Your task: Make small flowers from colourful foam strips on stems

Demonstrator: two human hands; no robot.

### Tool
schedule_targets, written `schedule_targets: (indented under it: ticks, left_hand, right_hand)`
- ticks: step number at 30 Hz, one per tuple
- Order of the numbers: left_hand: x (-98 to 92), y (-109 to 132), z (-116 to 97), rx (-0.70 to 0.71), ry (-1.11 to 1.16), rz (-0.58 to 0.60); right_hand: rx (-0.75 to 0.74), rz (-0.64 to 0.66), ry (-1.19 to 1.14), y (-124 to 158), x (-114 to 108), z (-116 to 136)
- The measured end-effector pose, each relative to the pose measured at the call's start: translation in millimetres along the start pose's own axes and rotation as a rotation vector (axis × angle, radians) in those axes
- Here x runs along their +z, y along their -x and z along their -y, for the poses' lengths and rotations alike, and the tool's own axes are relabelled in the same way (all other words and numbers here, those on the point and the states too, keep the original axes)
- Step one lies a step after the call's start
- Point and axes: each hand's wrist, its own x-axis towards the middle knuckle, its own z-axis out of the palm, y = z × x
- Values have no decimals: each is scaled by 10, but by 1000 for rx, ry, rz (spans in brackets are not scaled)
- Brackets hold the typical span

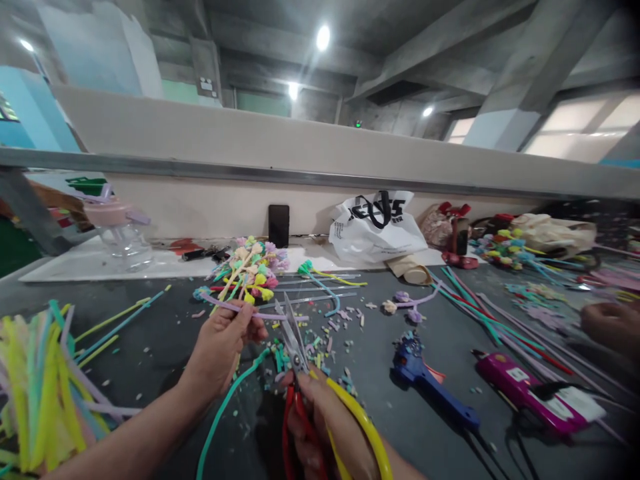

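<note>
My left hand [225,343] pinches a lilac pipe cleaner [270,316] between thumb and fingers. A small blue fuzzy tuft [201,293] shows at the far left end of that strip. My right hand [335,417] is wrapped round scissors [297,357] with one red and one yellow handle. Their blades point up and are slightly apart, at the strip's right end; I cannot tell whether they touch it. Short cut pieces [320,347] in several colours lie scattered below the blades. A teal pipe cleaner [225,403] curves across the table between my arms.
Fuzzy flower stems [250,267] are heaped behind my left hand. Many pipe cleaners [43,387] lie at the left. A blue glue gun [435,387] and a magenta tool [540,393] rest at the right, near another person's hand [613,327]. A phone [279,225] and white bag [377,227] stand behind.
</note>
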Motion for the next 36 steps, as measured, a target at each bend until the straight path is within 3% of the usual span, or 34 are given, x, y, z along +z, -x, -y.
schedule_targets:
  ticks: [36]
  left_hand:
    - [-3, 5, 20, -16, -17, -11]
  right_hand:
    - [50, -44, -16, 34, 34, 41]
